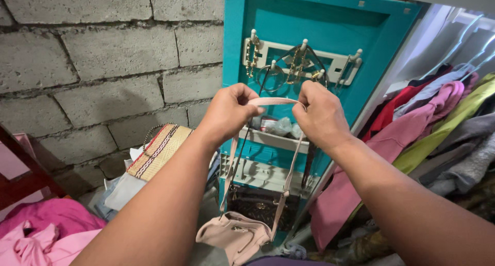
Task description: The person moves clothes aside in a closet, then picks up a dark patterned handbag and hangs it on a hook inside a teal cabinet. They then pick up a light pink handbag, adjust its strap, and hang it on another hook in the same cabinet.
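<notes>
My left hand (227, 111) and my right hand (319, 114) both pinch the top of a pale pink strap (273, 101), held stretched between them. From the strap a pale pink handbag (234, 237) hangs below my arms. Right behind the strap is a teal cabinet door (330, 23) with a white peg rack (304, 57). Gold chains and a dark strap hang from the pegs. A dark patterned bag (260, 206) hangs behind the pink one.
A grey block wall (103, 54) stands at the left. A woven straw bag (157, 150) rests on a clothes pile. Pink cloth (44, 230) lies at bottom left. Pink, green and grey garments (438, 121) hang in the open wardrobe at the right.
</notes>
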